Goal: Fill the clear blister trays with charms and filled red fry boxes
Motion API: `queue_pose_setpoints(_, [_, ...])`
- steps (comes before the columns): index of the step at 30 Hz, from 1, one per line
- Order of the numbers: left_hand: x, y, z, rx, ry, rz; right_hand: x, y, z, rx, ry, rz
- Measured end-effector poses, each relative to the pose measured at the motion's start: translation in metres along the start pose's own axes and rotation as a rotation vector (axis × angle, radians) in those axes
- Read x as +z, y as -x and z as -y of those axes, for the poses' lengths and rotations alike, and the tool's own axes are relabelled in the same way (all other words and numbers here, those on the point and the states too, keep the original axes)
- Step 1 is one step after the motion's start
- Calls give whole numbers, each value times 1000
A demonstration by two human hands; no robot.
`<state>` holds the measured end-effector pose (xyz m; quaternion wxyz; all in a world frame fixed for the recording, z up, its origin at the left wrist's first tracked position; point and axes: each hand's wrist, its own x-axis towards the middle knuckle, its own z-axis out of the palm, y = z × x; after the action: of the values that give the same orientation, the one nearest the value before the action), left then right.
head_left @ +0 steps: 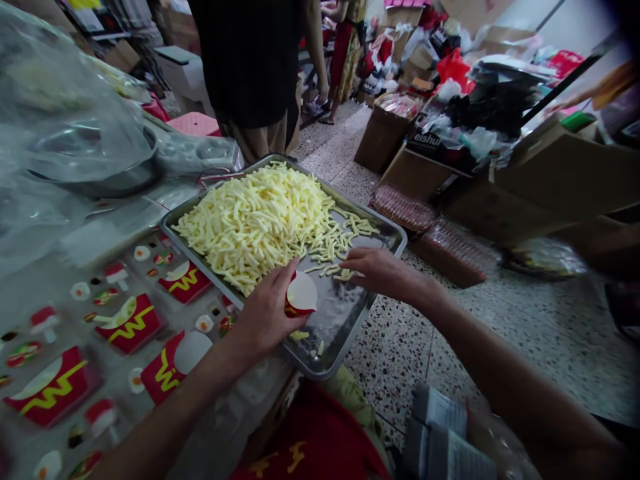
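Left hand [265, 313] half-hides carton [301, 295]; right hand [383, 270] covers fries [260, 220].

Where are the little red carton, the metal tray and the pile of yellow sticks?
red carton [300, 295], head view, its white inside.
metal tray [327, 357], head view, near rim.
pile of yellow sticks [260, 220], head view, middle of heap.

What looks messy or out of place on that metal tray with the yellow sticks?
The tray juts past the table edge, over the floor. The yellow sticks are heaped at its far end, with strays scattered near the right hand and a few by the near rim. The left hand holds a small red carton.
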<state>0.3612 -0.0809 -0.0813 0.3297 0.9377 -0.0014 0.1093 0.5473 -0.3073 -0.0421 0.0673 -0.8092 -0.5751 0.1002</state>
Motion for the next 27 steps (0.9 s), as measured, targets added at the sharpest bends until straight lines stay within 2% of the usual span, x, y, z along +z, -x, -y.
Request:
queue_pose_setpoints(4, [1,0,-1,11,12,26,-1,-19,4,31,147,155])
queue_pose_setpoints(8, [4,-1,-3,13,19,45,11,-29,8,155,125,250])
queue_pose_setpoints(10, [7,-4,-6,-33,-7,62,22,-30,9,231,117,204])
queue_pose_setpoints(12, [11,-7,-11,-110,-63,94,30,-28,10,303,80,86])
queue_pose_setpoints(14, [16,-11,-15,-170,-125,127,34,-25,12,383,-102,-89])
queue_pose_setpoints(17, [25,-14,-21,-175,-152,135,34,-19,23,519,-701,-339])
queue_pose_setpoints(19, [32,-15,-25,-168,-112,100,36,-16,37,567,-1089,-448])
queue_pose_setpoints(21, [38,-15,-30,-182,-53,54,43,-14,56,598,-1247,-539])
queue_pose_setpoints(22, [42,-14,-32,-197,-28,33,48,-13,67,614,-1216,-580])
queue_pose_setpoints(24, [47,-11,-37,-207,-6,5,58,-11,86,633,-973,-607])
queue_pose_setpoints(27, [50,-3,-41,-157,-72,11,63,-5,106,558,-555,-464])
